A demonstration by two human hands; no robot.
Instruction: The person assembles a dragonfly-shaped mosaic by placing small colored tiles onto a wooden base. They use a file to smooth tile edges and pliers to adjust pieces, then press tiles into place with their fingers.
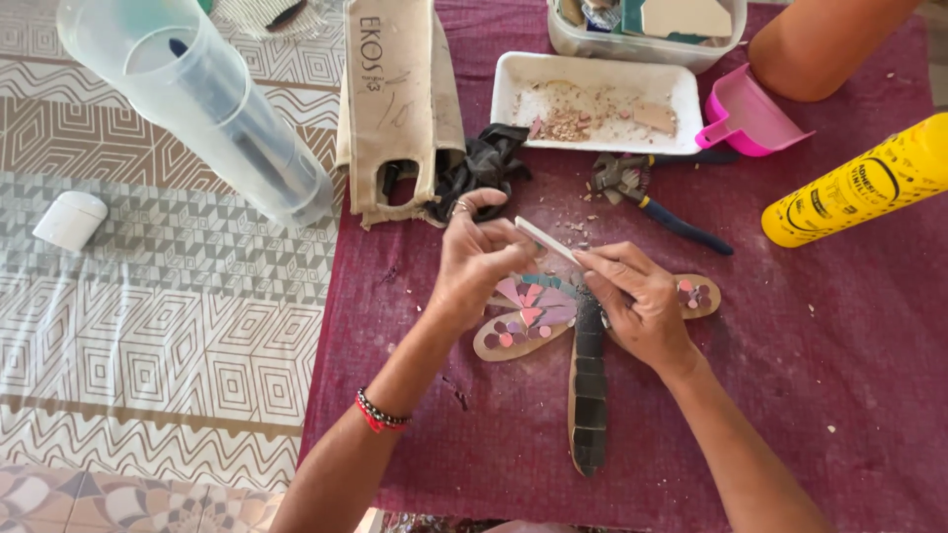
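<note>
- Left hand (474,265) and right hand (640,301) both pinch one thin white strip (546,240), fingers closed on it from either end; only its middle shows, the ends are hidden under fingertips, so material can't be told.
- Strip sits tilted just above the dragonfly-shaped board (589,380) on the maroon cloth (810,375); whether it touches the board can't be told.
- Board: dark tiles along the body, pink and purple pieces on the left wing. Right wing mostly hidden under the right hand, only its tip with a few pink dots visible. Head end covered by both hands.
- Left wrist wears a red-and-black bead bracelet (378,414); ring on one left finger, detail too small.
- Tile nippers (647,194) with blue handles lie just beyond the hands, jaws partly lost against a black rag (487,166).
- White tray (598,102) behind holds pinkish chips and dust; individual pieces hard to make out.
- Pink scoop (746,114) beside the tray, its handle end hidden behind the tray edge.
- Yellow bottle (857,188) at right, cut off by the frame edge.
- Clear plastic tub (647,30) at top, cropped; contents unclear.
- Another person's arm (825,44) at top right, cropped, hand out of view.
- Tan cardboard holder (397,104) and a clear tall container (197,104) at left, both cut at the top; a dark item inside the container is blurred.
- Small white case (69,219) on the patterned tablecloth (148,326), well apart from the hands.
</note>
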